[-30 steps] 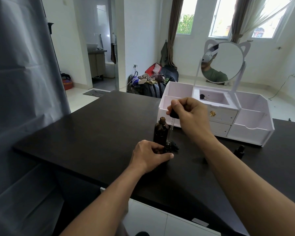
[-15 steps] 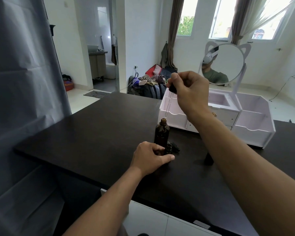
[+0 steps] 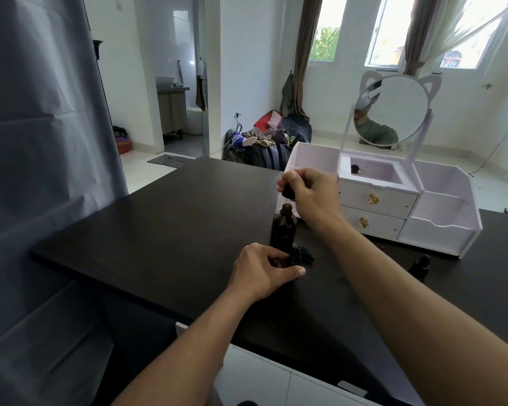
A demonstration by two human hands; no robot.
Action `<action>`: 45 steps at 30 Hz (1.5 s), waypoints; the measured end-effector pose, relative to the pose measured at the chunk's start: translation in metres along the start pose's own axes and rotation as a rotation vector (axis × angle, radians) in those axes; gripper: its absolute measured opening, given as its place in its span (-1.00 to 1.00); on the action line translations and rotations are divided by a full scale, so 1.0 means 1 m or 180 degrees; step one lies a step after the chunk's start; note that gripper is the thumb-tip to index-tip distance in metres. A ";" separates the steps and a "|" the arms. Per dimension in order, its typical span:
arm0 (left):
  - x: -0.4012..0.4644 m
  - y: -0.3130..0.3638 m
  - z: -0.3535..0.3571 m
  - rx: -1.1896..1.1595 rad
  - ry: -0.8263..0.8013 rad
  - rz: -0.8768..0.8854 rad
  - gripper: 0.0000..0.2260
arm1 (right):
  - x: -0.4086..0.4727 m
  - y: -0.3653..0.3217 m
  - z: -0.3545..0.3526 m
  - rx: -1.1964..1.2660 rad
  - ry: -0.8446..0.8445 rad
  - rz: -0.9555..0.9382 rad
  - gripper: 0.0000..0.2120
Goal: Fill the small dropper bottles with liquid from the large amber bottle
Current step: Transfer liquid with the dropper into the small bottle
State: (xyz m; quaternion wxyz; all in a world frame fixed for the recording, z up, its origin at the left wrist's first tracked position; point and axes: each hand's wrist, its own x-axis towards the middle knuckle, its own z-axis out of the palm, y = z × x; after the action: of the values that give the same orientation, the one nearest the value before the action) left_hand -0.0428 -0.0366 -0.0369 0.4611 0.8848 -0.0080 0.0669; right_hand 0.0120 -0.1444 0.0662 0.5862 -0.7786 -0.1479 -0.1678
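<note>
A person is standing at a dark table [image 3: 165, 230], both forearms reaching in over its near edge. The large amber bottle [image 3: 283, 228] is standing upright near the middle of the table, its mouth uncapped. The right hand [image 3: 308, 194] is hovering just above and to the one o'clock side of that mouth, its thumb and fingers pinching the black bulb of a dropper [image 3: 288, 191], which is sitting right over the bottle's opening. The glass stem is too thin to make out clearly.

The left hand [image 3: 264, 271] is resting on the table at the bottle's six o'clock, its fingers curling around a small dropper bottle [image 3: 295, 256] that is standing just beside the amber bottle's base. A dark cap-like piece [image 3: 307, 254] is lying against it at three o'clock; I cannot tell exactly what it is.

Well off at the amber bottle's three o'clock, another small dropper bottle [image 3: 420, 266] with its black top on is standing alone, partly hidden behind the right forearm.

Beyond the right hand, at about two o'clock, a white organizer [image 3: 440, 230] with two gold-knobbed drawers is sitting on the table, carrying a round mirror [image 3: 393, 109] with cat ears. A small dark item [image 3: 357, 169] is lying in its upper tray.
</note>
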 end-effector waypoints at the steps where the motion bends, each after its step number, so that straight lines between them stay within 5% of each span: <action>1: 0.000 0.001 0.000 -0.0014 -0.0008 0.0004 -0.56 | -0.001 0.002 0.000 0.0008 -0.0027 0.0025 -0.81; 45: -0.001 0.003 -0.001 -0.0207 -0.0085 -0.0076 -0.65 | -0.011 0.025 -0.002 -0.0183 -0.0256 -0.0071 -0.93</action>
State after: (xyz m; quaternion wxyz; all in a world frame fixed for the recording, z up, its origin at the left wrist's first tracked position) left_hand -0.0446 -0.0376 -0.0342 0.4902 0.8702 -0.0058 0.0492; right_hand 0.0124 -0.1533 0.0404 0.5553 -0.7996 -0.1751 -0.1470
